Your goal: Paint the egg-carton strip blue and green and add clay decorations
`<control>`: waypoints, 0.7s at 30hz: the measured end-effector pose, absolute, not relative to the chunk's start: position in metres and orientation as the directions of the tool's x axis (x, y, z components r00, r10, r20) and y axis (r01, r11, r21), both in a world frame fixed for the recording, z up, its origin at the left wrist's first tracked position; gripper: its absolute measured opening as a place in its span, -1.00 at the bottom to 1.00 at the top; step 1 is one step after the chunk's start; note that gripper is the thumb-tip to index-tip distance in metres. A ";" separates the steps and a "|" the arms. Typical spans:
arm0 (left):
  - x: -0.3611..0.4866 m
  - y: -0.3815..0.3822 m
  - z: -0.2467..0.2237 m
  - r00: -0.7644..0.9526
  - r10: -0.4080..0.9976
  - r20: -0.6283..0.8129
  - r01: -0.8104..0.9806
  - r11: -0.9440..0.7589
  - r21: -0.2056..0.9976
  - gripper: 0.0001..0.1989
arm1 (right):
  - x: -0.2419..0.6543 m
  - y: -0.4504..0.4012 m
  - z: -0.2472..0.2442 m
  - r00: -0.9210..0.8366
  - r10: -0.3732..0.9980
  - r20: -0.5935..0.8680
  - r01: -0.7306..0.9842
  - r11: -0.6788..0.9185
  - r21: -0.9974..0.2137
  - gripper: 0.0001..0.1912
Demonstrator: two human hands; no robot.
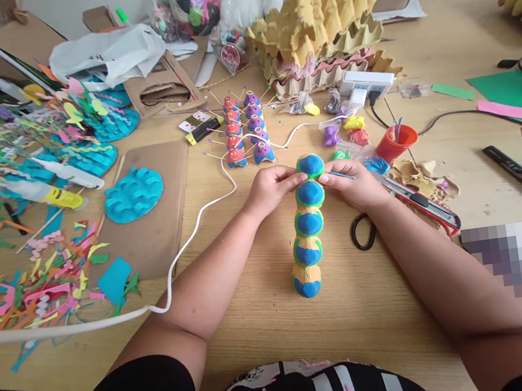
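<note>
An egg-carton strip (311,219) of several bumps, covered in blue and green clay with bare yellow card showing between, stands out from me over the table. My left hand (273,187) pinches its far end from the left side. At the right side of that same end is my right hand (350,180), its fingers closed around a thin blue stick (342,175) and its fingertips against the green rim. The tip of the stick is hidden by the fingers and the clay.
Finished-looking red and purple bump strips (245,130) with pins stand behind. To the right are clay packets (331,135), an orange cup (396,142), a box cutter (418,200) and a black marker (517,169). A white cable (189,237) crosses the left side, near paper scraps (36,283).
</note>
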State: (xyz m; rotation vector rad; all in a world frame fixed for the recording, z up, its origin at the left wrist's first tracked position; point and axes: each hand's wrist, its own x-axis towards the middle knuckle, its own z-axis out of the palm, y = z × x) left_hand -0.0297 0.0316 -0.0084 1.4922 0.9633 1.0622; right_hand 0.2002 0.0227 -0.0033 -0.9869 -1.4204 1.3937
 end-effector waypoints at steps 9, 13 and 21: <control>-0.029 0.041 -0.030 0.159 0.904 0.396 0.035 -0.406 0.913 -0.26 | 0.195 0.021 -0.006 -0.314 0.949 -0.016 -0.292 -0.112 -0.950 -0.58; -0.034 0.043 -0.034 0.143 0.822 0.551 0.140 -0.568 0.811 -0.29 | 0.196 0.021 -0.005 -0.333 0.943 -0.026 -0.251 -0.115 -0.961 -0.59; -0.035 0.040 -0.031 0.290 0.699 0.653 0.231 -0.713 0.662 -0.35 | 0.195 0.020 -0.002 -0.345 0.937 -0.060 -0.253 -0.155 -0.955 -0.59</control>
